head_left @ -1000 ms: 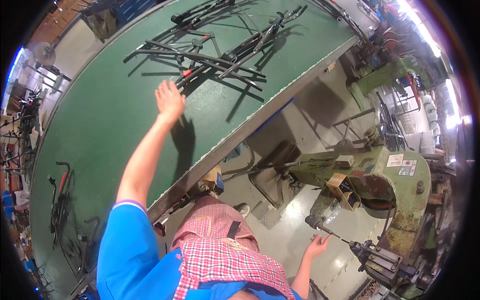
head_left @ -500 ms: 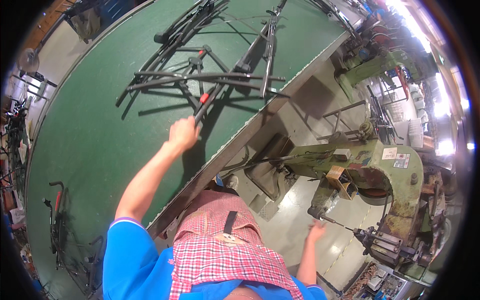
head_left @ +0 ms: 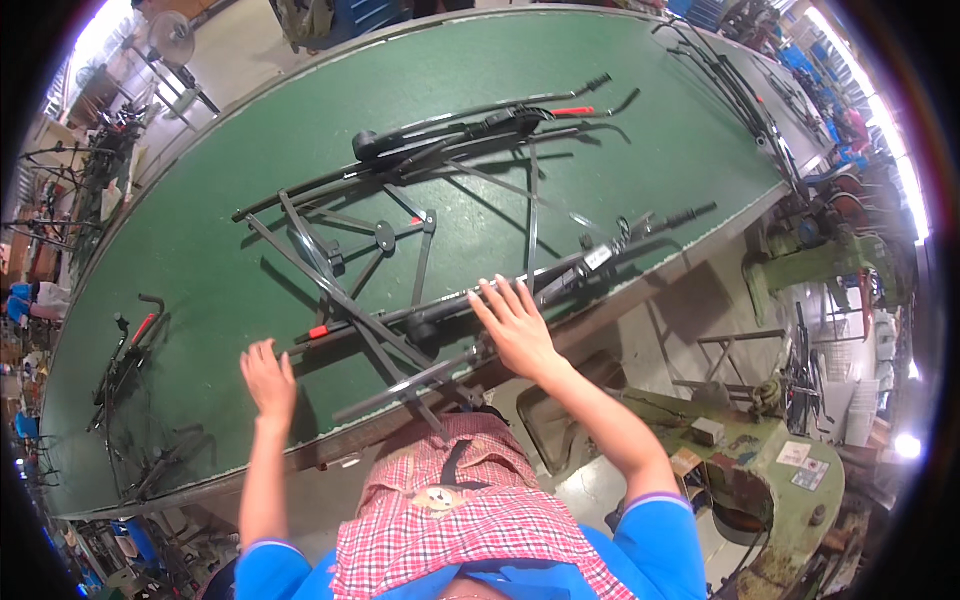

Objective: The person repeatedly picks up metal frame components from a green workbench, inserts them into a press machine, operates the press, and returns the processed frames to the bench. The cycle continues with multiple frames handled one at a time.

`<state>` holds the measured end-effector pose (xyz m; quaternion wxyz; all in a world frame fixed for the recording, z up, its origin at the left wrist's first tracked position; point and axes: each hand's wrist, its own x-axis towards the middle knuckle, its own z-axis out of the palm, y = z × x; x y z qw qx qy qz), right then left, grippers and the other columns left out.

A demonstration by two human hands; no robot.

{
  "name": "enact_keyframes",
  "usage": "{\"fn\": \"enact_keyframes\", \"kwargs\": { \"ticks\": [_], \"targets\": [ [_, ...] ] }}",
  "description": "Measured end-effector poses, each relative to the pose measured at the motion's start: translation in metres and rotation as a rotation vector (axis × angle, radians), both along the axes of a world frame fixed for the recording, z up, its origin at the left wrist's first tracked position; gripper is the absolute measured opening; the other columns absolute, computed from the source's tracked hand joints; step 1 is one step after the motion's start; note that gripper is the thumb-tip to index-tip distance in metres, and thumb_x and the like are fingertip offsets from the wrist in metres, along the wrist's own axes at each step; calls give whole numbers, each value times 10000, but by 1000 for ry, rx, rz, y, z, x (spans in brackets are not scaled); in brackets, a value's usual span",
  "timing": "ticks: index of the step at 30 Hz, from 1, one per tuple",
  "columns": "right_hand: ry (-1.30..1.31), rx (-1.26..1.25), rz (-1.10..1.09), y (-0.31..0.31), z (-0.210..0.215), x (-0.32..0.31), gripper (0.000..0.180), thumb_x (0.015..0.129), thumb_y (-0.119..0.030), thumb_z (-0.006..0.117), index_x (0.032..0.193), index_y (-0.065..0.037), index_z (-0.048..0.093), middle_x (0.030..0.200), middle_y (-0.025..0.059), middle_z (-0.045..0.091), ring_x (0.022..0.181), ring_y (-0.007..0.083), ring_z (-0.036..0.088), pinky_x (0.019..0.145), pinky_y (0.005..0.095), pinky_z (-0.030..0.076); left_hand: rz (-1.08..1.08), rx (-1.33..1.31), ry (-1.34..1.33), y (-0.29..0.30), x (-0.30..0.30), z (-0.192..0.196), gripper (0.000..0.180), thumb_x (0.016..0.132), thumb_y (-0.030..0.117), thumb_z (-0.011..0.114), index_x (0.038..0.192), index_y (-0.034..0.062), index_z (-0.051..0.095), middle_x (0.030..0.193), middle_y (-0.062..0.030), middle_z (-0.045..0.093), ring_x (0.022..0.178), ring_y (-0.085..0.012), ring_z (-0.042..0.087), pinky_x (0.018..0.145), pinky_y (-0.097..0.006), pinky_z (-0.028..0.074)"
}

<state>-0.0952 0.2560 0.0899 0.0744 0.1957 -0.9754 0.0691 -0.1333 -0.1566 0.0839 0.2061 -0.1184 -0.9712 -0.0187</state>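
Head view: hands well apart. Right hand laid over frame, fingers spread; left hand by its red-marked end, fingers bent, can't tell if gripping. Frame lies on green table, along near edge. White baskets far right, contents too small to tell.
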Motion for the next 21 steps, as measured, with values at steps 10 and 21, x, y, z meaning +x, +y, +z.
{"fn": "enact_keyframes", "kwargs": {
  "ticks": [10, 21],
  "targets": [
    [-250, 71, 403, 2, -26, -55, 378, 743, -114, 594, 1103, -5, 552, 807, 125, 625, 705, 299, 643, 626, 389, 505, 390, 1781, -862, 169, 111, -80, 269, 913, 132, 580, 1132, 13, 478, 940, -96, 634, 632, -115, 560, 573, -251, 466],
    [-290, -52, 494, -54, -79, -171, 281, 707, -289, 713, 928, -142, 619, 834, 61, 630, 828, 278, 640, 669, 409, 522, 701, 1194, -685, -43, 131, 0, 205, 888, 153, 571, 1004, -12, 537, 710, -70, 615, 530, -122, 545, 439, -264, 422]
  ]
}}
